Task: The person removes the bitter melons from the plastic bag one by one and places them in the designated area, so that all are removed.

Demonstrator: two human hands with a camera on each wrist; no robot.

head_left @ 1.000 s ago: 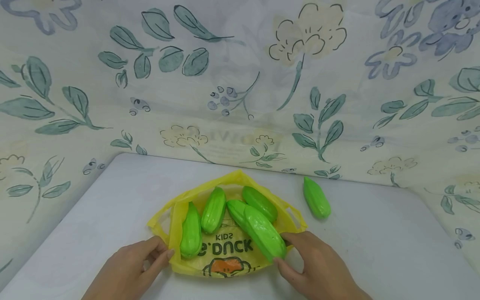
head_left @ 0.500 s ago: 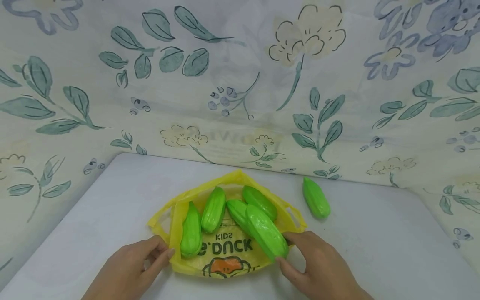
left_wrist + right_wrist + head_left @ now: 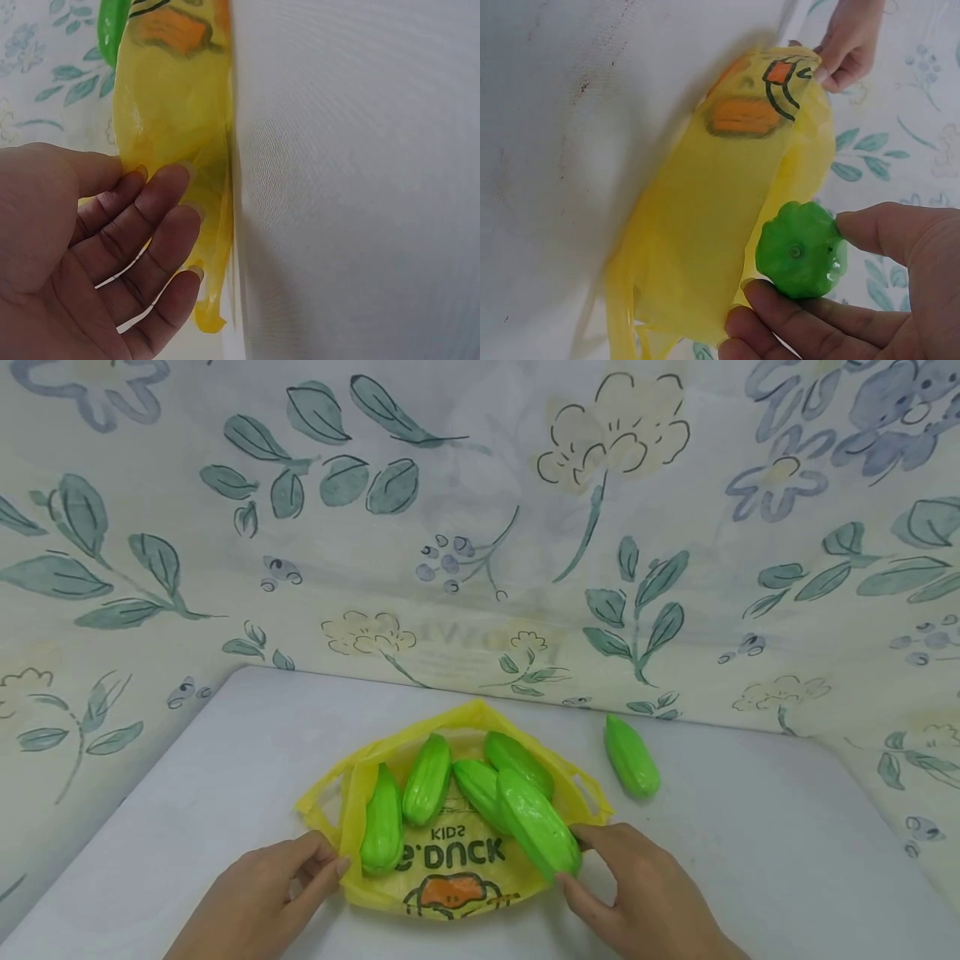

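A yellow plastic bag (image 3: pixel 351 814) with a duck print lies with its mouth spread wide. My left hand (image 3: pixel 258 893) pinches the bag's near left edge between thumb and fingers; in the left wrist view its other fingers (image 3: pixel 161 240) lie against the yellow plastic. My right hand (image 3: pixel 645 893) holds a ribbed green gourd (image 3: pixel 536 822) by its near end, thumb on one side and fingers on the other. That gourd slants over the bag's mouth and partly covers another gourd (image 3: pixel 476 789). The right wrist view shows the held gourd's lobed, dimpled end (image 3: pixel 799 251).
Inside the bag lie more green gourds, including one at the left (image 3: pixel 383 827), one beside it (image 3: pixel 428 781) and one at the back right (image 3: pixel 517 760). Another gourd (image 3: pixel 632 756) rests on the white table (image 3: pixel 750 827), right of the bag. A floral-patterned sheet (image 3: pixel 480 527) rises behind.
The right hand has drawn its gourd slightly to the right, so more of the gourd beneath shows. The left hand and the bag stay nearly still.
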